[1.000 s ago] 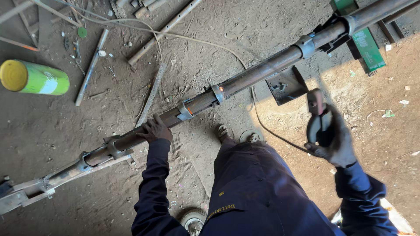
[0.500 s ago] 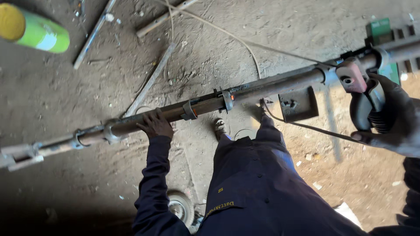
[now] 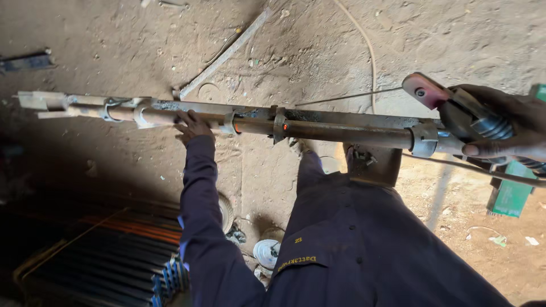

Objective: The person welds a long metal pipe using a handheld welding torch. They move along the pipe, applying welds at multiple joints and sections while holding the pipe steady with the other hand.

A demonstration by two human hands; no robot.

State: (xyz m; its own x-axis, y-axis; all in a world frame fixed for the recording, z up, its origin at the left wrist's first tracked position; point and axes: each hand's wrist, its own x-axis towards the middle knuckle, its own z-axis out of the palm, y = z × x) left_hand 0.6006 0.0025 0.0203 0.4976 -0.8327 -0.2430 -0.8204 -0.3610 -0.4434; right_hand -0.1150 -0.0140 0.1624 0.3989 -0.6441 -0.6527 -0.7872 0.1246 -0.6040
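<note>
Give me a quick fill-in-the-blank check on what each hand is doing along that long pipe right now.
1. The left hand rests on the long rusty ____ assembly.
2. The right hand holds a welding electrode holder whose tip is coloured ____.
3. A small spot on the collar near the middle of the pipe glows ____.
4. A ____ box lies on the dirt floor below the right hand.

Missing words: pipe; red; orange; green

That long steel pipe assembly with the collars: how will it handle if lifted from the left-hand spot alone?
Probably stiff: the pipe assembly runs straight across the view with no visible sag. Likely heavy for its width, being rusty steel with welded collars and a hanging plate. With only the left hand near one end, it would likely tip. The plate may limit rolling.
</note>
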